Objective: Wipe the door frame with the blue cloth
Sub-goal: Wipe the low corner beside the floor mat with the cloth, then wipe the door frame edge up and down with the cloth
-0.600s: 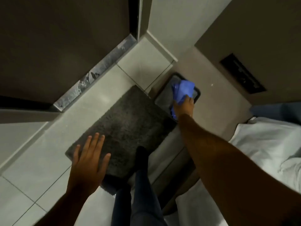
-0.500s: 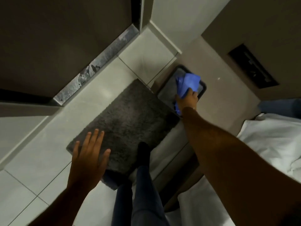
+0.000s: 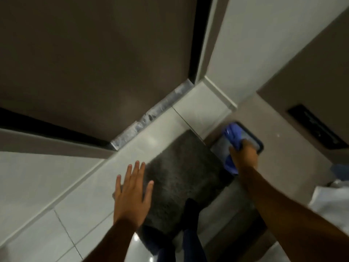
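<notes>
My right hand (image 3: 244,155) grips the blue cloth (image 3: 233,136) low down at the right, pressing it against the foot of a brown panel beside a black-rimmed grey tray (image 3: 259,143). Part of the cloth hangs below my wrist. My left hand (image 3: 132,193) hovers with fingers spread over the left edge of a dark grey floor mat (image 3: 181,171), holding nothing. The door frame (image 3: 205,35), a pale brown upright with a black gap beside it, stands at the top centre next to a dark brown door (image 3: 94,53).
A scuffed metal threshold strip (image 3: 151,118) runs along the door's bottom edge. Pale floor tiles (image 3: 62,214) surround the mat. My dark-socked foot (image 3: 190,207) stands on the mat. A black vent (image 3: 317,129) sits in the right panel. White fabric (image 3: 330,205) lies at the far right.
The view has swung, shifting everything rightward and down. My right hand with the blue cloth has slid slightly along the tray edge. My left hand stays spread above the mat.
</notes>
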{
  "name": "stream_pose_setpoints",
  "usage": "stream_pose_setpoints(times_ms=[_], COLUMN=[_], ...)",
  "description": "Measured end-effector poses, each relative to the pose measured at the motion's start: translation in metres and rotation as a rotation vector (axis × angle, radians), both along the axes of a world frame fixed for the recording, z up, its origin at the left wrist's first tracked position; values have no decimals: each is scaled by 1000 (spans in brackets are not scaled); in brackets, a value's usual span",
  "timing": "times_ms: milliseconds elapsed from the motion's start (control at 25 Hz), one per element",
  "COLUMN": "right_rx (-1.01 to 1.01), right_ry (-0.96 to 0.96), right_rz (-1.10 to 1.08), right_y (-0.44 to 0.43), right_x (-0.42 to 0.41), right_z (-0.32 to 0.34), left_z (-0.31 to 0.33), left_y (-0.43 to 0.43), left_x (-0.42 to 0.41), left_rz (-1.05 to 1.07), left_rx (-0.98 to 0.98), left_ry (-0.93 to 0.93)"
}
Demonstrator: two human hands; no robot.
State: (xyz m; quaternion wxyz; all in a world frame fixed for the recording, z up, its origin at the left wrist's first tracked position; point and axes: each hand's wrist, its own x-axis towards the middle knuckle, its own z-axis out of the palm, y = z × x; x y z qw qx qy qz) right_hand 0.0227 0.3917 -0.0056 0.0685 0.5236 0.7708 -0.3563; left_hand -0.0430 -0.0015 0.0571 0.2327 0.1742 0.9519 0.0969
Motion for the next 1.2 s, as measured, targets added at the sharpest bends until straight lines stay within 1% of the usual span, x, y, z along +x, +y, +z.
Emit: stream_pose_setpoints(times_ms=[120,240,320,400,480,600,680,760,880,960,1000,1080,1200], right_rx=[-74,-87,-46,0,2,26,9,-18,95,192,263,457,676], right_ry=[132,294,479,714,958,1217,1406,1516,1571,1551,1543,1588,1683], right_rz=[90,157,211,235,301,387,484,609,755,827,869,943,913], right_y=[-66,-138,-201,-262,-326,-398,-438,-473,-521,-546,-554,-560,-568], right_x=[-17,-42,-77,-107,-134,-174,-203,-231,-281,-311,-324,-343,-357], right_z=[81,162,233,302,376,461,509,553,601,615,614,597,567], left_z=[81,169,245,315,389,489,560,622,697,725,732,729,720], left_y=[-28,-62,-100,-138,-181,-233,-265,-288,-308,-313,-314,-318,-324], left_x=[-26,-66,-94,-117,-136,-170,-193,-216,-254,-282,-294,-317,-337], left_rz=[118,239,344,399,478,620,660,641,591,557,547,550,523], left_rx=[-38,-46,7,50,109,282,373,401,367,296,253,187,169], left_ry=[173,333,544,774,985,1263,1407,1494,1551,1564,1575,1640,1764])
